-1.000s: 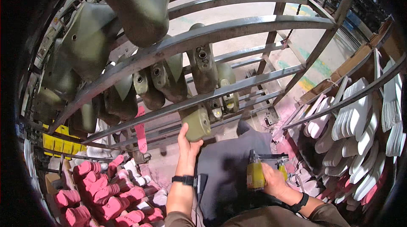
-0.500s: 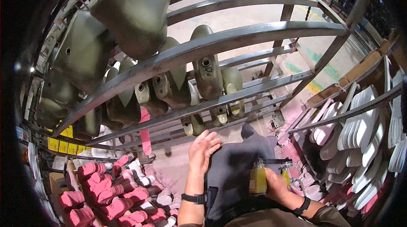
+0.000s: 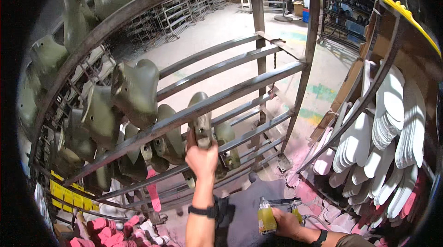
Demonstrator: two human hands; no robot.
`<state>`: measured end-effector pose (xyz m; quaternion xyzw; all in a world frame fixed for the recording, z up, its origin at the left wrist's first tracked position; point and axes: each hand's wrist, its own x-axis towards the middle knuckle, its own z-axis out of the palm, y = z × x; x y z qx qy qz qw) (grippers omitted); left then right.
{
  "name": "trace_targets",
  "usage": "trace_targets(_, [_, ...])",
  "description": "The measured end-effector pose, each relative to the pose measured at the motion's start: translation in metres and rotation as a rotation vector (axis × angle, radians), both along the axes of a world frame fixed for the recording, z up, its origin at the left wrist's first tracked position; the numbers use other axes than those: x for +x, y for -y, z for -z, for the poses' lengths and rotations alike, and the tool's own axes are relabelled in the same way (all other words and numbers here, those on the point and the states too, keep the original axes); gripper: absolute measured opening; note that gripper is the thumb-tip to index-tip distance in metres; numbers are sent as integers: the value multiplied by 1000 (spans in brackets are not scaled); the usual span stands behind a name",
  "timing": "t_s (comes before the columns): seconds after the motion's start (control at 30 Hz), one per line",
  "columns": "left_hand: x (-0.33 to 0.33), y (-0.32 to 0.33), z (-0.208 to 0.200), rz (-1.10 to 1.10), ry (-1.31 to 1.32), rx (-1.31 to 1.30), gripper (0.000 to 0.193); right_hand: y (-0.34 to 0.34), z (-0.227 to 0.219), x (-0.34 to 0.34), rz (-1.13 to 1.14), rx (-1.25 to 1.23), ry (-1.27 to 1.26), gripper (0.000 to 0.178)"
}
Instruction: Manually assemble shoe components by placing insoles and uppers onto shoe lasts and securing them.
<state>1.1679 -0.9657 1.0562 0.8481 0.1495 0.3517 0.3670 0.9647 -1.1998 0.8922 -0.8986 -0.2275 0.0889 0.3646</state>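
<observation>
My left hand point(image 3: 202, 158) reaches up to the metal rack point(image 3: 226, 89) with its fingers wrapped round the end of an olive-green shoe last point(image 3: 200, 113), which stands on the bars. The hand covers the last's lower part. Low at the right, my right hand point(image 3: 287, 223) grips a yellow, black-topped hand tool point(image 3: 266, 219) with a hose trailing from it; its exact kind is unclear. Other green lasts stand beside the held one, such as a close neighbour point(image 3: 169, 141) to its left, and larger ones point(image 3: 136, 91) on the upper level.
White insole-shaped pieces point(image 3: 390, 104) hang in stacks at the right behind a curved metal bar point(image 3: 350, 127). Pink bundled pieces point(image 3: 104, 231) lie at the lower left, near yellow boxes point(image 3: 69, 196). A pink strip point(image 3: 152, 191) hangs below the rack.
My left hand has gone from open below the rack up to the green last and closed on it. The view has tilted up and right. The tool stays in my right hand.
</observation>
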Motion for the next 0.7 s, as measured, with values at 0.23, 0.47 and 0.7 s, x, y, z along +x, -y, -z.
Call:
trace_targets(0.23, [-157,-11,34,314,377,-1000,50,29,-22,11,121,557,-21,40])
trace_targets(0.47, [-249,-61,144,293,-250,-1878,49,44,-33,40,614,642,-529,42])
trace_targets(0.7, [-226,-95,167,228,-793,-645,40,10,3,82,542,350,-307,40])
